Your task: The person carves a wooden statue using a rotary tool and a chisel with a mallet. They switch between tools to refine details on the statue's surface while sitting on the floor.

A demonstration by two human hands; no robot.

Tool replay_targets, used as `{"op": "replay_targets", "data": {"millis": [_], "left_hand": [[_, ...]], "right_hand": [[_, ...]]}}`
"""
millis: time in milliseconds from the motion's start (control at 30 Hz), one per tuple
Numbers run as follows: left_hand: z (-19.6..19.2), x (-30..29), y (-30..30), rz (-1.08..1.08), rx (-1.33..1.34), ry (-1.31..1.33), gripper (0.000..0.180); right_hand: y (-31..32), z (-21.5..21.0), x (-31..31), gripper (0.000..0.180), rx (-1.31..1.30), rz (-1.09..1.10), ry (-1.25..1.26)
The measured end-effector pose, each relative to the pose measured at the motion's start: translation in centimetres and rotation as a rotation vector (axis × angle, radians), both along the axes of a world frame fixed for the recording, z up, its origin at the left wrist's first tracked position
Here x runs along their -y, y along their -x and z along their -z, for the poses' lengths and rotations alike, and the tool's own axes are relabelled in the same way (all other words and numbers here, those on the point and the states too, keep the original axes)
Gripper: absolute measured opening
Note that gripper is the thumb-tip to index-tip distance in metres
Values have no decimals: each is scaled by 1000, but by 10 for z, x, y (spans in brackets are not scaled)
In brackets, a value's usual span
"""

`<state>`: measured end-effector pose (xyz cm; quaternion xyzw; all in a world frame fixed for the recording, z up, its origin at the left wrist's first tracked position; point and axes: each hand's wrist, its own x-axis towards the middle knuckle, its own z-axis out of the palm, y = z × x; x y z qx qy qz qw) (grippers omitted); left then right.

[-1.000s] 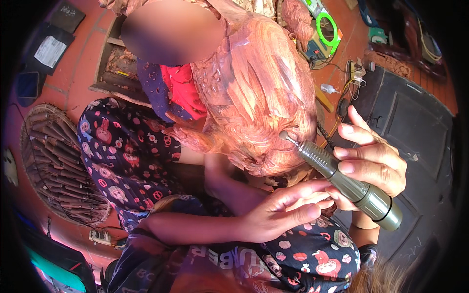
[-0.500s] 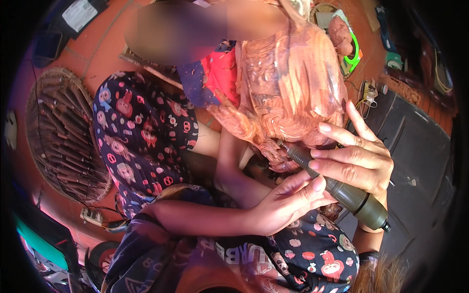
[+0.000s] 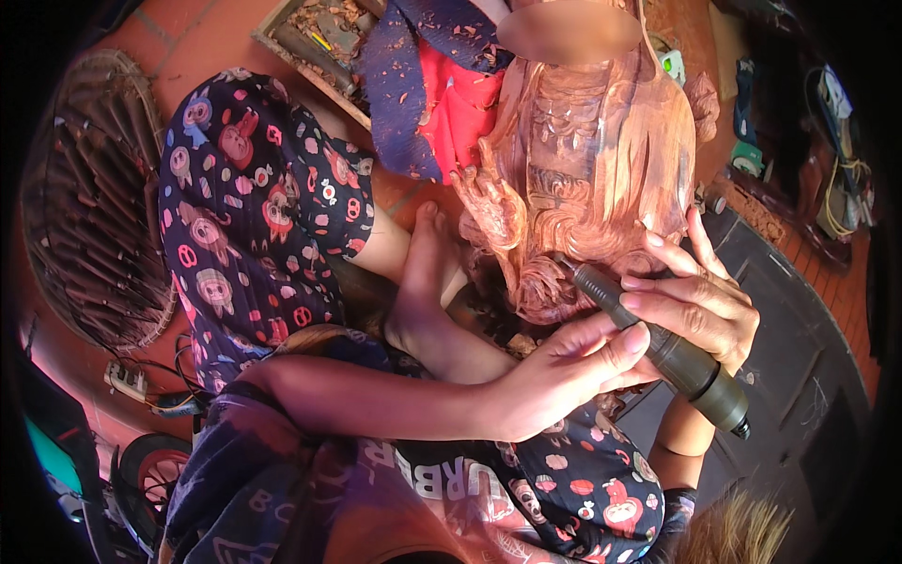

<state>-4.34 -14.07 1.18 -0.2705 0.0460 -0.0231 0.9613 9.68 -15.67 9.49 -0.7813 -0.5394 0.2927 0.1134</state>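
Observation:
A reddish-brown carved wooden figure (image 3: 611, 169) with flowing grooves and folds lies in front of my crossed legs. A dark green rotary carving handpiece (image 3: 686, 362) slants across its near end, and its thin tip meets the curled carving at the base. My left hand (image 3: 564, 376) pinches the handpiece near its ribbed neck, thumb on top. Around the handpiece's body, my right hand (image 3: 700, 305) curls from the right, its upper fingers reaching onto the figure's lower edge. The handpiece hides part of both hands' grip.
A round woven tray (image 3: 94, 197) of slender dark tools lies at left. Beyond my knee stands a wooden box (image 3: 324, 56) with wood chips. Blue and red cloth (image 3: 423, 94) lies against the figure. A black panel (image 3: 799, 367) is at right; a power strip (image 3: 127, 376) at lower left.
The view has shifted, bringing the chip-filled box into sight. The figure appears farther right and more upright. Both hands still hold the handpiece, its tip still at the carved base.

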Motion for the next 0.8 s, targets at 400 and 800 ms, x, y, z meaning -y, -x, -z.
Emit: {"op": "replay_targets", "data": {"millis": [400, 800], "left_hand": [[1, 5, -2, -17, 16, 3, 29], [5, 14, -2, -6, 34, 7, 27]], "right_hand": [[-2, 2, 2, 32, -42, 1, 10], [-2, 5, 3, 29, 16, -13, 5]]}}
